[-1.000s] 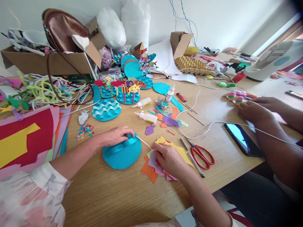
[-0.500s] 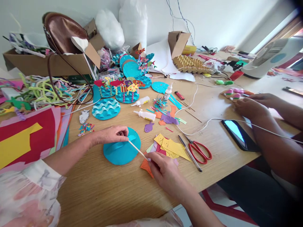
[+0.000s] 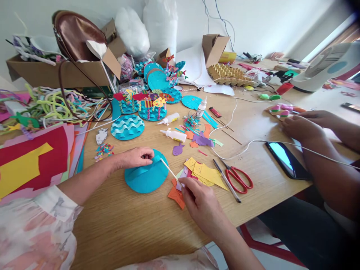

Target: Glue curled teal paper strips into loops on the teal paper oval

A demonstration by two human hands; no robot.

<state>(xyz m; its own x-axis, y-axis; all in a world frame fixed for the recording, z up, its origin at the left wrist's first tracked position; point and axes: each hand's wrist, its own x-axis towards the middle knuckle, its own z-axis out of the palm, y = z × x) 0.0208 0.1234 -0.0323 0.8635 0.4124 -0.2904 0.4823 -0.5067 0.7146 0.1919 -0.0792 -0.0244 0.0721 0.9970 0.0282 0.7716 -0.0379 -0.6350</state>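
Observation:
A round blue paper disc (image 3: 146, 178) lies in front of me, with a raised blue fold across its upper part. My left hand (image 3: 137, 156) is closed, thumb and fingers pinching at that fold near the disc's far left side. What exactly sits between the fingertips is partly hidden. In my right hand (image 3: 198, 200) is a thin white stick (image 3: 170, 169), gripped near its lower end. Its far tip is over the right part of the disc, apart from my left fingers. Beside the right hand lie orange paper scraps (image 3: 176, 194) and yellow paper pieces (image 3: 206, 173).
Red-handled scissors (image 3: 239, 179) and a pen (image 3: 227, 181) lie right of the scraps. Glue bottles (image 3: 176, 135) and a wavy blue disc (image 3: 128, 127) stand beyond. A white cable (image 3: 244, 148) crosses toward a phone (image 3: 287, 159). Another person's hands (image 3: 298, 125) work at right.
The stick's tip has moved from beside my left fingertips to the right, over the disc. My left hand keeps its pinch. The whole view has shifted slightly.

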